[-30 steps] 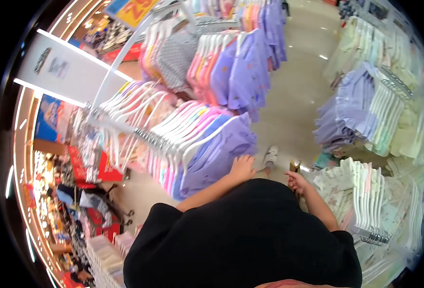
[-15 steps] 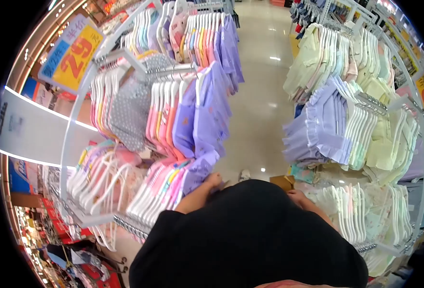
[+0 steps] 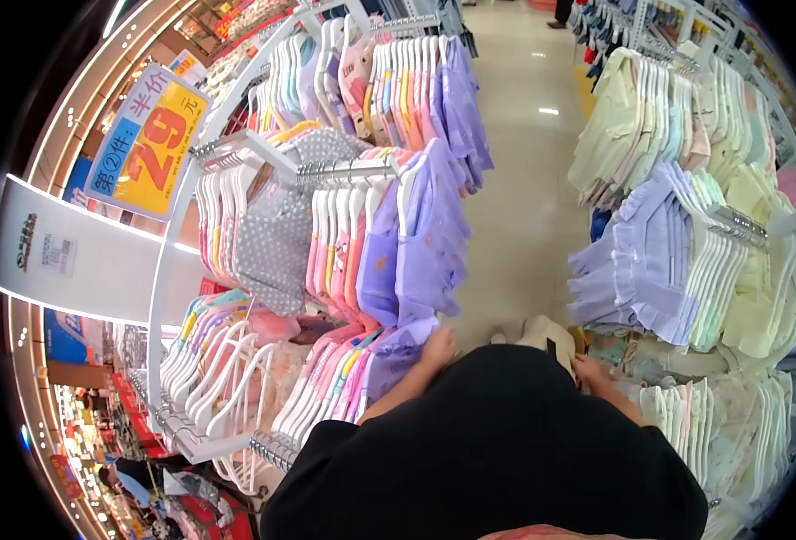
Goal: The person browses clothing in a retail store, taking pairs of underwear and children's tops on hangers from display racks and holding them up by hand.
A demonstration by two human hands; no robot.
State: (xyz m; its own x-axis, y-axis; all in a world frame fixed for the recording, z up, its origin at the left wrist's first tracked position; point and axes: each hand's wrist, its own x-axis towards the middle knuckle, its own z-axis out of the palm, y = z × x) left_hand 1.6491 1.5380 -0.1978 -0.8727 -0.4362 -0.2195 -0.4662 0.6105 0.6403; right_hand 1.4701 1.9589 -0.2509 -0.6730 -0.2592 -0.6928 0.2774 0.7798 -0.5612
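Observation:
My left hand (image 3: 440, 344) hangs low beside the left rack, close to the lowest purple garments (image 3: 396, 358). Its fingers are small and partly turned away, and I see nothing in it. On the other side of my black top (image 3: 488, 441), my right hand (image 3: 589, 367) has its fingers curled in. A brown thing (image 3: 581, 340) shows only as a sliver beside that hand; its kind is hidden. A beige trouser leg (image 3: 542, 335) with a dark patch shows between my hands.
An aisle floor (image 3: 515, 198) runs ahead between two clothes racks. Purple garments (image 3: 429, 234) jut out on the left, frilled lilac ones (image 3: 632, 252) on the right. White hangers (image 3: 227, 369) and a price sign (image 3: 150, 139) are at left. Another person's foot (image 3: 557, 24) stands far ahead.
The racks have shifted right and slightly down in view. A beige trouser leg has come forward between my hands. Less of the brown thing shows, and a distant foot has appeared.

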